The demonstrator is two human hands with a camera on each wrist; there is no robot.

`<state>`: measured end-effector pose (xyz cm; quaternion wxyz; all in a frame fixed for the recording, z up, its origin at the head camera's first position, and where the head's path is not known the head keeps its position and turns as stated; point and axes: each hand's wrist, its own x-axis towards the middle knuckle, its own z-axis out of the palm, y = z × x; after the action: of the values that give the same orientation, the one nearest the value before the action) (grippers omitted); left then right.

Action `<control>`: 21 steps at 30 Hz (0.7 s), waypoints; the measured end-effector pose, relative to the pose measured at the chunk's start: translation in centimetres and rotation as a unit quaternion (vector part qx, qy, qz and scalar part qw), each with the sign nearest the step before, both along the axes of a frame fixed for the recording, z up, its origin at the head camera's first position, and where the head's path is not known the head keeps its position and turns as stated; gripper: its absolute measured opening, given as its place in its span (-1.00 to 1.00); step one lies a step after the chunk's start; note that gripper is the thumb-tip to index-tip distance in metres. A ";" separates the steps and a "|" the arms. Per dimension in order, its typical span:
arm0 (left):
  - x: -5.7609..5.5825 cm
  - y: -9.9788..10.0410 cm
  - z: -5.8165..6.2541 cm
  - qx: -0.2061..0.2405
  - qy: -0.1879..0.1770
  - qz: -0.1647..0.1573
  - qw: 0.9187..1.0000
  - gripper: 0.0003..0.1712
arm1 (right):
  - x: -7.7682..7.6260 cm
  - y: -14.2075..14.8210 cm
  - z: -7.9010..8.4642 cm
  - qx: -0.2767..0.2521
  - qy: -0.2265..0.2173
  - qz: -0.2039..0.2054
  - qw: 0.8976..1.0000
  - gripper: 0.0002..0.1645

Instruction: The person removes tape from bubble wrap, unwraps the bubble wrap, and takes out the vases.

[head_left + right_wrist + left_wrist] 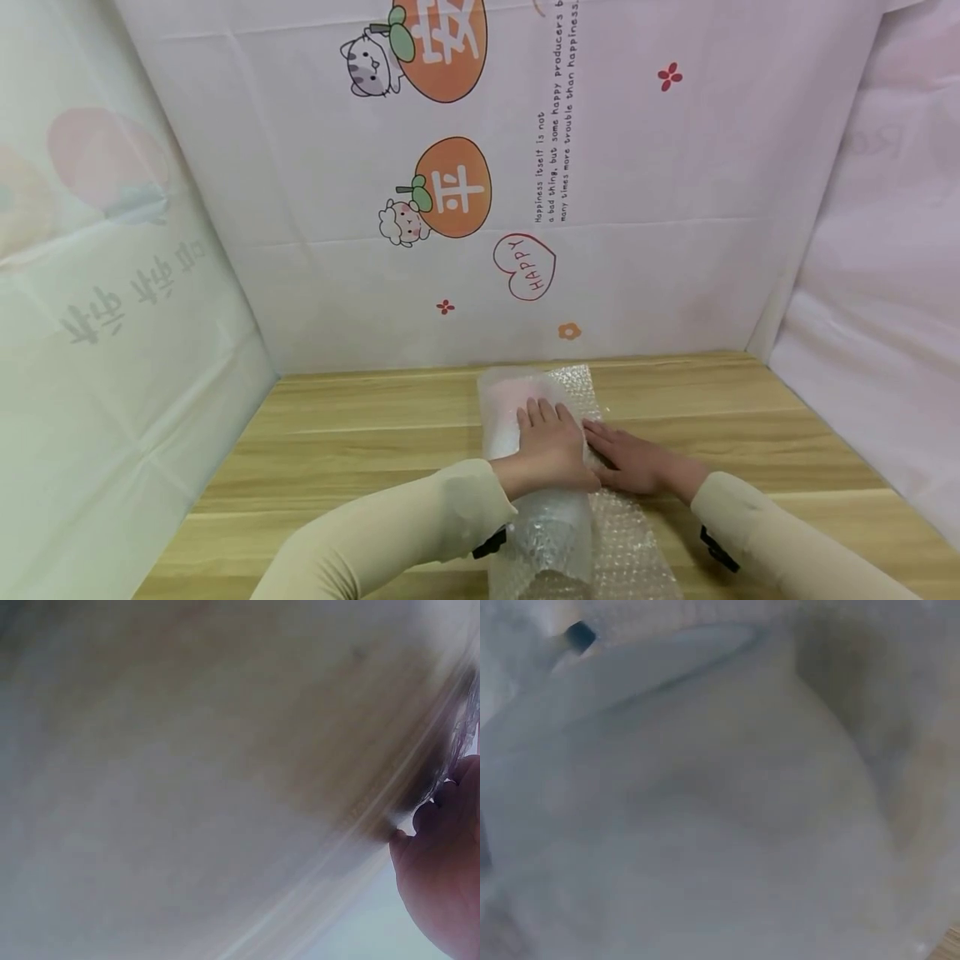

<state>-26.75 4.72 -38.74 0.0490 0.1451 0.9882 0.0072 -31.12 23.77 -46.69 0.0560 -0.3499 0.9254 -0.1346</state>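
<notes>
A long bundle in bubble wrap [543,533] lies lengthwise on the table, with something pale pink showing faintly through its far end. My left hand [551,450] rests flat on top of the bundle, its fingers straight and pointing away. Along the bundle's right side lies my right hand [633,458], fingers stretched toward the wrap and touching its edge. In the right wrist view, the fingertips of the right hand [442,855] meet the clear plastic. A loose flap of bubble wrap [633,546] spreads out to the right. The left wrist view is mostly a blurred pale surface.
The wood-grain table [360,450] extends to both sides of the bundle. A white printed cloth [637,275] hangs behind it, and more cloth closes off the left and right sides. Black wrist straps [491,543] show at the sleeves.
</notes>
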 end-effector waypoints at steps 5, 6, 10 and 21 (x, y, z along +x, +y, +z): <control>0.1 -0.4 0.3 0.016 -0.001 -0.004 1.000 0.27 | -0.1 0.0 -0.3 0.005 -0.006 -0.013 1.000 -0.08; 0.1 -0.5 0.4 0.022 0.000 -0.005 1.000 0.27 | -0.1 0.0 -0.3 0.006 -0.008 -0.015 1.000 -0.07; 0.0 -0.7 0.5 0.049 0.006 -0.010 0.999 0.33 | -0.1 0.1 -0.3 0.013 -0.011 -0.015 1.000 -0.07; -0.2 -1.6 1.8 0.124 0.016 0.001 0.992 0.28 | 0.0 -0.1 -0.1 0.020 -0.027 -0.034 0.999 -0.01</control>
<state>-26.91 3.13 -36.98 0.0145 0.1492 0.9804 0.1278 -31.12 23.70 -46.79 0.0837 -0.3133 0.9373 -0.1275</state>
